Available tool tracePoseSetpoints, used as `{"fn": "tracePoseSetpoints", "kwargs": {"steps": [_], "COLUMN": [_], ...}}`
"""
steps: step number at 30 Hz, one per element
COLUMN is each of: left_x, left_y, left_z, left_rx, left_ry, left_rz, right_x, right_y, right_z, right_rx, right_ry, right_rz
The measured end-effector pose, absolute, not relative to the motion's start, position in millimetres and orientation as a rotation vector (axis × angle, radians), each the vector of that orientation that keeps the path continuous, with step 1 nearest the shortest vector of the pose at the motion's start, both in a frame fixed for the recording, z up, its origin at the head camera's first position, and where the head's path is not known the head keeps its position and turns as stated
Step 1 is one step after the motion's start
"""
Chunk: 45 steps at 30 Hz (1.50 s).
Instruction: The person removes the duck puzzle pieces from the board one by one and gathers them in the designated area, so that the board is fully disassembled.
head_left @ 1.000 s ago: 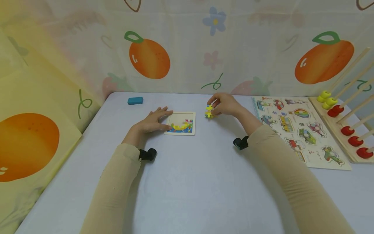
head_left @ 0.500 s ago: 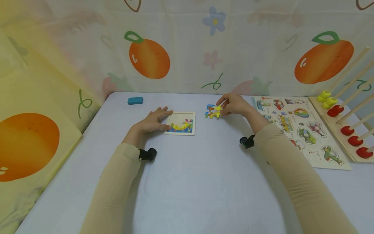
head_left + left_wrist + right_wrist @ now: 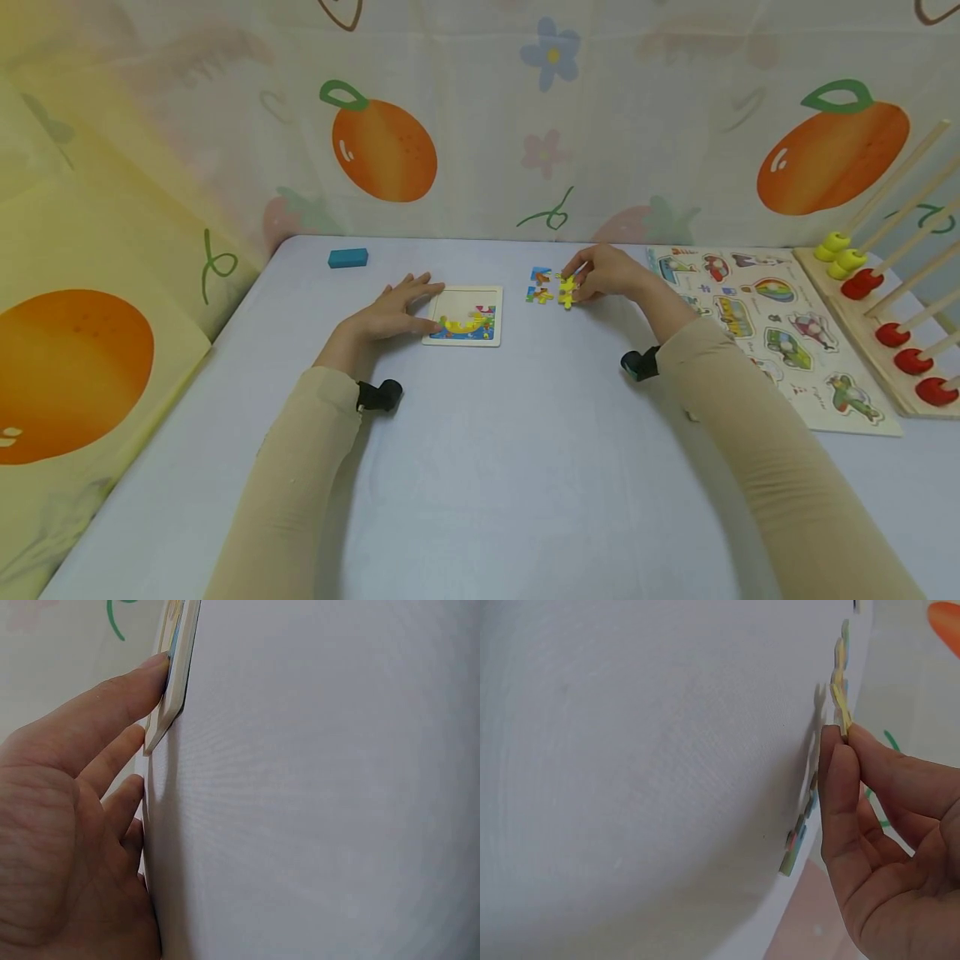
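My right hand (image 3: 606, 272) pinches a yellow puzzle piece (image 3: 567, 292) between thumb and fingertips; the right wrist view shows this piece (image 3: 841, 709) tilted at the tips. Just left of it on the table lie a blue-and-brown puzzle piece (image 3: 541, 275) and a blue-and-yellow one (image 3: 542, 294). A small wooden puzzle tray (image 3: 462, 292) has its lower part filled with a colourful picture, the upper part bare. Across the tray's left edge rests the thumb of my left hand (image 3: 393, 308), its fingers extended beside the tray, as the left wrist view also shows.
A blue block (image 3: 348, 258) lies at the back left. On the right are a picture puzzle board (image 3: 772, 333), partly under my right sleeve, and a wooden peg stand (image 3: 870, 308) with red and yellow beads. A printed cloth (image 3: 480, 125) hangs behind the table.
My right hand has moved right with the yellow puzzle piece, which now sits apart from the two pieces on its left, uncovering them. The left hand and tray have stayed still.
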<state>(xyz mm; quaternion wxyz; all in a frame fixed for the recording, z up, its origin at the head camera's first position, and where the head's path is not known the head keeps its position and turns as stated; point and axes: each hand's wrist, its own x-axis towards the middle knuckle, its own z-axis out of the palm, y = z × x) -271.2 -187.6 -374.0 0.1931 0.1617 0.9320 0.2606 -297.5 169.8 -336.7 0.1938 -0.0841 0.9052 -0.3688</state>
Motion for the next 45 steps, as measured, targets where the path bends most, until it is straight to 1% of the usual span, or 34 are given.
{"fn": "tracePoseSetpoints", "kwargs": {"steps": [22,45], "left_x": [-270.5,-270.8], "left_y": [-189.1,-189.2], "left_z": [-375.2,-376.1], "left_rx": [0.458,0.465], "left_ry": [2.616,2.613], "left_rz": [0.748,0.788], "right_x": [-298.2,-297.1], "right_y": [169.6,166.8], "right_z": [-341.8,-343.1], "right_rx": [-0.273,-0.246], "right_ry": [2.572,2.598], "right_rz": [-0.95,-0.935]}}
